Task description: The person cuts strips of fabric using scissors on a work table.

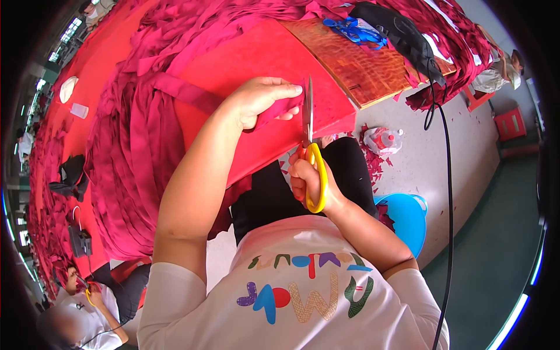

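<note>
My right hand [312, 178] is closed round the yellow handle of the scissors [310, 116], blades up over the table edge, just beside my left hand [265, 102], whose thumb and fingers pinch a dark red fabric strip [279, 109] above the red tabletop [256, 52]. Big fabric pile [125, 169] to the left, wooden board [350, 61] with blue straps [357, 32] and black bag [396, 35] beyond; plastic bag [383, 140] and blue basin [405, 219] on the floor at right.
</note>
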A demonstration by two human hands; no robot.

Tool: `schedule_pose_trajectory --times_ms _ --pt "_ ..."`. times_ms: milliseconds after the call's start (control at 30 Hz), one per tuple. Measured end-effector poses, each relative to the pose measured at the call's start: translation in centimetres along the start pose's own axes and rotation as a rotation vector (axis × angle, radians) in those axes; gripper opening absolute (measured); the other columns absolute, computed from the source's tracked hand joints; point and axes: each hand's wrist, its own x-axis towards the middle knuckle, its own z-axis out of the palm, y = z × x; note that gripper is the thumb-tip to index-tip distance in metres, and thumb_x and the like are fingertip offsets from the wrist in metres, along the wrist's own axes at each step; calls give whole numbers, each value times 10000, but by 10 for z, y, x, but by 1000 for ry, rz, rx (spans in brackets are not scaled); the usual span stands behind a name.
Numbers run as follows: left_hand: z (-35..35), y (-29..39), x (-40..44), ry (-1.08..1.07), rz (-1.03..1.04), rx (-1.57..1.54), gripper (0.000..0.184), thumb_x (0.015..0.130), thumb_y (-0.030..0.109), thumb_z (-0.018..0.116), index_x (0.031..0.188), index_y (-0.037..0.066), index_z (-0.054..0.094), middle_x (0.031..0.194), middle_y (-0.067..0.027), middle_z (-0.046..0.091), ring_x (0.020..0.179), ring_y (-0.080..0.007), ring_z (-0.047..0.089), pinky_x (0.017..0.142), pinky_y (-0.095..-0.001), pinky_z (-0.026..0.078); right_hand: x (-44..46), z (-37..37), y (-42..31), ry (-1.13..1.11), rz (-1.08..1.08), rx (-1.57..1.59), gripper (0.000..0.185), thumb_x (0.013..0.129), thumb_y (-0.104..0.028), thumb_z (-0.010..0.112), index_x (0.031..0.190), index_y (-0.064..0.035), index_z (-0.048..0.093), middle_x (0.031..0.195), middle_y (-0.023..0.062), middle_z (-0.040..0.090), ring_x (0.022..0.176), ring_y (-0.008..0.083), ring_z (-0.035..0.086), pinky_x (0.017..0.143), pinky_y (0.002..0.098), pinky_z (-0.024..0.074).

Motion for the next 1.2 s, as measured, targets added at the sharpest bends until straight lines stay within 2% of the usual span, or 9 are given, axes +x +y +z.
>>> schedule_pose_trajectory --times_ms 267,333,467,533,867,933,1200 --pt "4 -6 4 6 33 73 128 879 146 633 908 21 624 800 -57 630 700 -121 603 609 -240 523 0 4 -6 0 11 -85 118 773 -129 549 764 -65 451 533 17 370 400 139 373 377 272 326" --pt "4 -7 5 -1 39 75 123 880 142 631 895 21 623 791 -58 629 694 -122 600 601 -239 515 2 0 -3 -31 11 -137 222 773 -249 581 830 -43 521 579 5 427 427 111 419 391 251 358" --pt "3 -9 7 -9 35 111 122 879 144 629 875 22 622 783 -58 628 691 -125 598 603 -243 508 1 2 -4 -30 27 -136 232 779 -258 582 843 -43 521 583 6 428 427 115 426 392 251 361" --pt "4 -7 5 -15 34 124 124 877 148 630 874 24 623 784 -56 629 692 -125 599 606 -244 508 -1 9 -6 42 6 -83 171 808 -176 533 707 -74 440 522 9 359 387 133 359 373 269 322" --pt "5 -8 4 -12 12 132 121 869 152 635 873 31 627 796 -56 638 696 -128 604 620 -260 511 -1 13 -5 71 26 -8 179 842 -183 507 713 -107 408 546 -32 312 405 81 293 371 248 294" --pt "6 -8 3 -17 7 133 120 870 150 633 875 30 627 795 -57 639 697 -130 605 621 -259 510 2 10 -5 67 91 -13 238 798 -277 575 860 -69 478 633 -10 387 456 95 380 390 258 330" --pt "6 -7 3 -7 3 151 115 873 147 628 873 32 626 801 -62 643 704 -133 610 622 -259 512 3 16 -7 138 167 28 280 808 -345 570 853 -91 462 636 -17 375 447 86 361 379 254 310"
